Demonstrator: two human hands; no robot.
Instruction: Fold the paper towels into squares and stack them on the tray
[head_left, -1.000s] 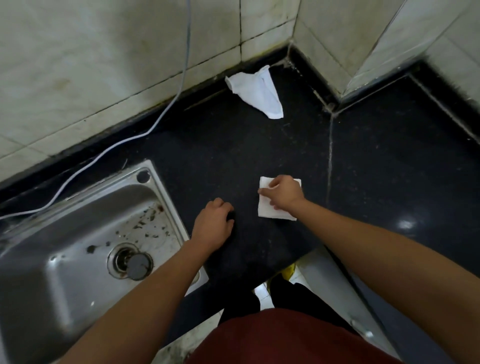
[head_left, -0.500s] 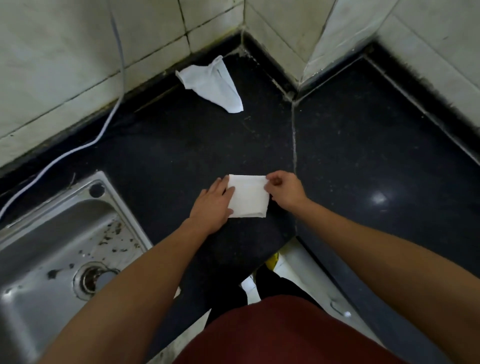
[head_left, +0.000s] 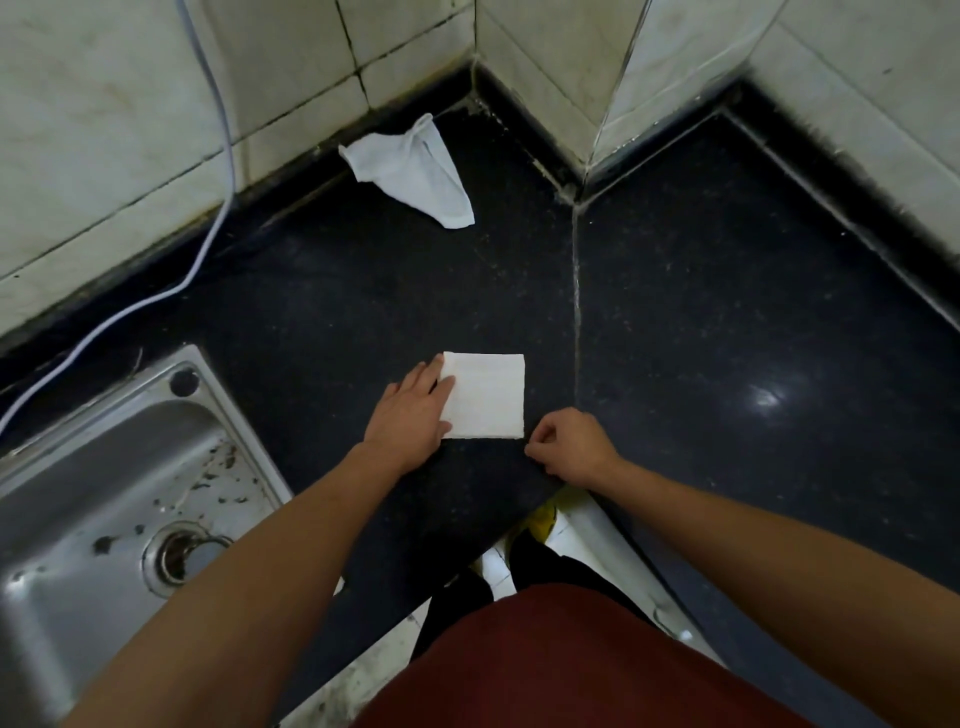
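Note:
A white paper towel folded into a square (head_left: 485, 396) lies flat on the black countertop (head_left: 363, 291) in front of me. My left hand (head_left: 413, 415) rests flat with its fingertips pressing the square's left edge. My right hand (head_left: 569, 446) is curled loosely just below the square's lower right corner, off the paper, with nothing in it. A second, crumpled white paper towel (head_left: 413, 171) lies at the back by the wall. No tray is in view.
A steel sink (head_left: 104, 499) with a drain (head_left: 179, 558) is set into the counter at the left. A white cable (head_left: 208, 156) runs down the tiled wall (head_left: 104, 130) onto the counter. The counter's front edge runs just below my hands.
My right hand has let go of the square's right edge and drawn back below its corner. My left hand stays on the left edge. The view has shifted slightly.

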